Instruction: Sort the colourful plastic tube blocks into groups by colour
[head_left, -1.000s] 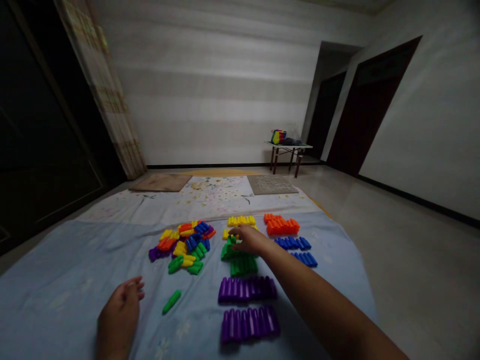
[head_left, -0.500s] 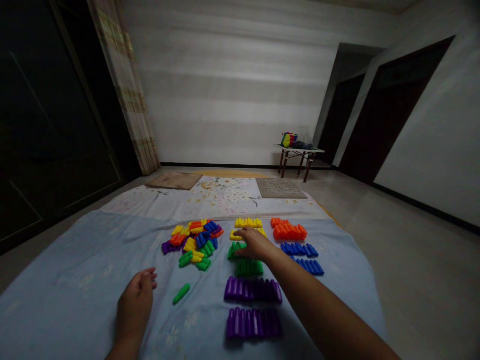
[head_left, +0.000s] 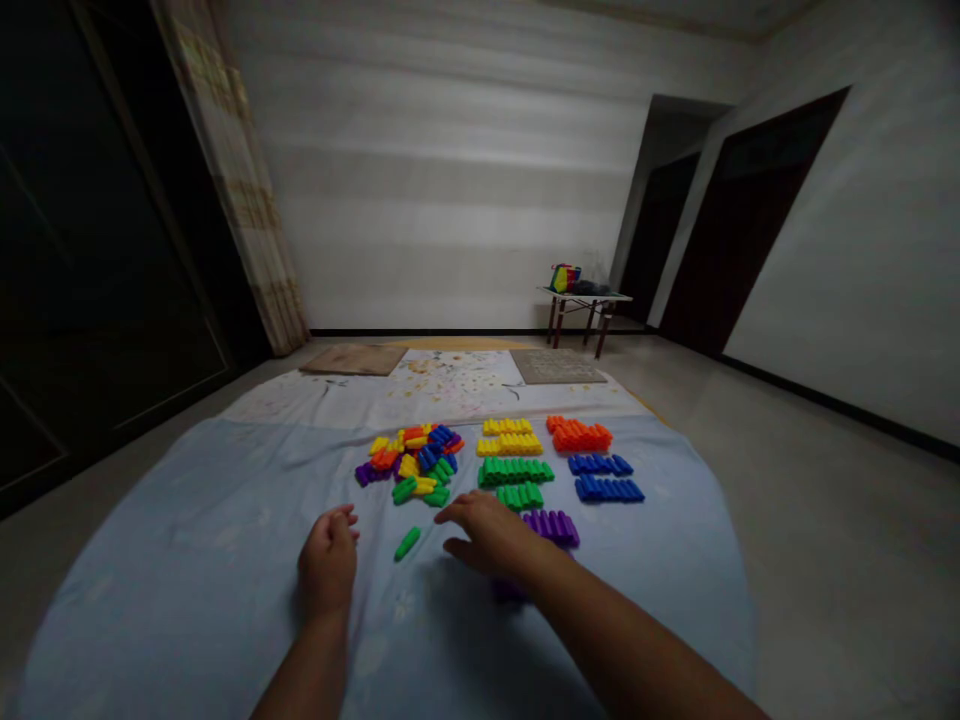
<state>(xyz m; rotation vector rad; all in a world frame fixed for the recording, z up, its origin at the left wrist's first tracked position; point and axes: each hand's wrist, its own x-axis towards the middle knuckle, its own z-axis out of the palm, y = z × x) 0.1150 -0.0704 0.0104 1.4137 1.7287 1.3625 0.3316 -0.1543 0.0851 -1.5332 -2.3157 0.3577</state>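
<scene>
**Right hand released, over cloth beside single green peg; sorted colour rows to the right**

Right hand (head_left: 487, 535): released, palm down, thumb and forefinger parted with a visible gap between them. Position: above the pale blue cloth (head_left: 225, 600), just right of the single green peg (head_left: 407, 543) and apart from it. Forearm crosses in from lower right and covers part of the purple peg rows (head_left: 555, 527); the nearer one is mostly hidden in shadow.

Left hand (head_left: 328, 560): fingers loosely curled, on the near left, well apart from the peg rows. Palm side hidden; cannot tell whether it grasps anything.

Green peg lies on its side between the two hands, slanted, its far end toward the right. Just beyond it: mixed peg pile (head_left: 426, 458) in yellow, orange, purple, blue and green, loosely heaped.

Rows, far to near, centre column: yellow peg rows (head_left: 510, 444), two; green peg rows (head_left: 516, 471), two, the far one longer; then purple. Right column: orange pegs (head_left: 580, 436) bunched at the far end, with two blue peg rows (head_left: 609, 489) nearer.

Far end of table: brown board (head_left: 354, 360) on the left, grey mat (head_left: 559, 366) on the right, white floral cloth (head_left: 457, 385) between. Background: small folding table (head_left: 589, 298) bearing a multicoloured bag (head_left: 564, 278).
</scene>
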